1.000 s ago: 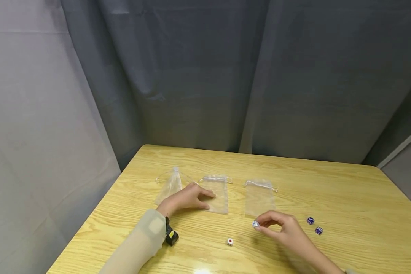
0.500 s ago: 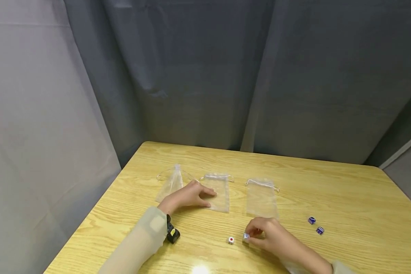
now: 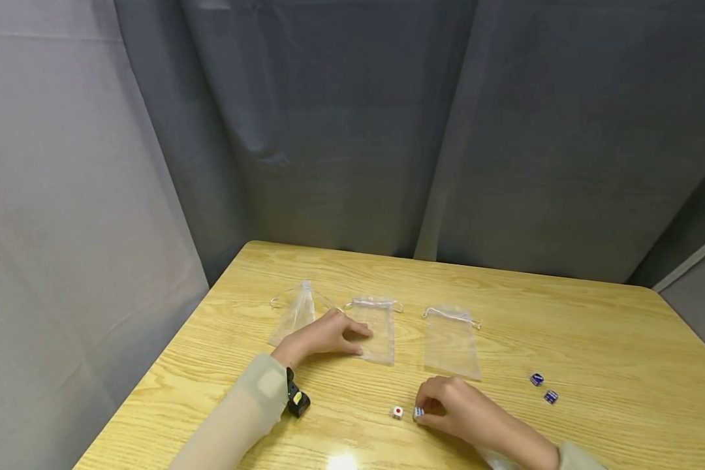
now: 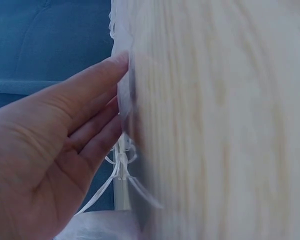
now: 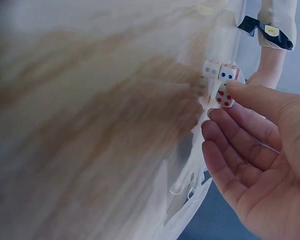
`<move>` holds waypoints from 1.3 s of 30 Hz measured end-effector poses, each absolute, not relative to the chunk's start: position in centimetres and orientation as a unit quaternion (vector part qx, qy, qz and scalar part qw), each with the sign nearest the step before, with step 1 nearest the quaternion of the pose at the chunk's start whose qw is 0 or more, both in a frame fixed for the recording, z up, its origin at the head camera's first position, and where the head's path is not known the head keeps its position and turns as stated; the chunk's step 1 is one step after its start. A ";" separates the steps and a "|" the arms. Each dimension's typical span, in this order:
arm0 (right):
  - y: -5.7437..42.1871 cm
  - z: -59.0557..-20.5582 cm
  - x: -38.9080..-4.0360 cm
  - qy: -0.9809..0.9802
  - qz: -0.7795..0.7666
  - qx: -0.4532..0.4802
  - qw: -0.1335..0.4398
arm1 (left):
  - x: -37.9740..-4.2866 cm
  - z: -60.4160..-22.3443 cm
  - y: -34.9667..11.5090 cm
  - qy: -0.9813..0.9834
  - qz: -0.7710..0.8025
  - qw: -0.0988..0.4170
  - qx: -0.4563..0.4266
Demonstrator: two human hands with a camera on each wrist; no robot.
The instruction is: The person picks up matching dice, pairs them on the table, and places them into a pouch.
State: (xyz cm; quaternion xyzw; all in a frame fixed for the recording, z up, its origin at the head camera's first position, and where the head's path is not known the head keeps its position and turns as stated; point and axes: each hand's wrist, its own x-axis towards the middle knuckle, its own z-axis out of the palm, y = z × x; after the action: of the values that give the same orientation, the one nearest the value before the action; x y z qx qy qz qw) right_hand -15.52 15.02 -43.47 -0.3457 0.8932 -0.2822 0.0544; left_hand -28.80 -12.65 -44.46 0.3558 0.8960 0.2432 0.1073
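Right grip: the right hand [image 3: 459, 409] is pinching one die between thumb and fingers, the gap closed down to the die's width
Held die: the white die with blue spots [image 3: 418, 412] is sitting at the fingertips, on the hand's left side, low over the table [image 3: 617, 365]; whether it is touching the wood, I cannot tell
Die beside it: the red-dotted white die [image 3: 397, 412] is lying on the table, just left of the pinched one and outside the grip
Left grip: the left hand [image 3: 324, 334] is resting on the middle bag [image 3: 382, 339], thumb and fingers spread apart and pinching nothing
Other bags: the left bag [image 3: 296, 320] is lying just beyond the left hand, its cords spreading; the right bag [image 3: 451, 346] is lying flat, beyond the right hand
Blue dice: two blue dice [image 3: 537, 379] are lying near each other, to the right of the right hand
Left wrist: a black band [image 3: 297, 399] is circling it
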 end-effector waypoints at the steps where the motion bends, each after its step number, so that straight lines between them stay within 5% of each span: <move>1: 15.0 -43.5 -15.5 0.893 -0.279 -0.348 0.055 | -28.8 -44.5 -12.6 0.894 0.244 0.105 0.360; 15: 15.2 -43.7 -15.3 0.896 -0.256 -0.361 0.028 | -28.8 -44.6 -12.4 0.878 0.234 0.074 0.412; 29: 16.6 -43.7 -15.7 0.886 -0.370 -0.277 0.028 | -29.0 -44.9 -13.0 0.875 0.252 0.068 0.409; 39: 17.4 -43.7 -16.3 0.861 -0.478 -0.145 0.102 | -29.5 -43.8 -14.3 0.864 0.273 0.021 0.423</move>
State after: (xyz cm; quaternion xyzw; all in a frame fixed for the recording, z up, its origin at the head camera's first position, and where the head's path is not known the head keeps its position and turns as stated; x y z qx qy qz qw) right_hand -16.28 17.40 -43.67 -0.1449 0.8605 -0.4777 0.1016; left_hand -29.53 -14.35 -43.82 0.4229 0.8638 0.2732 0.0213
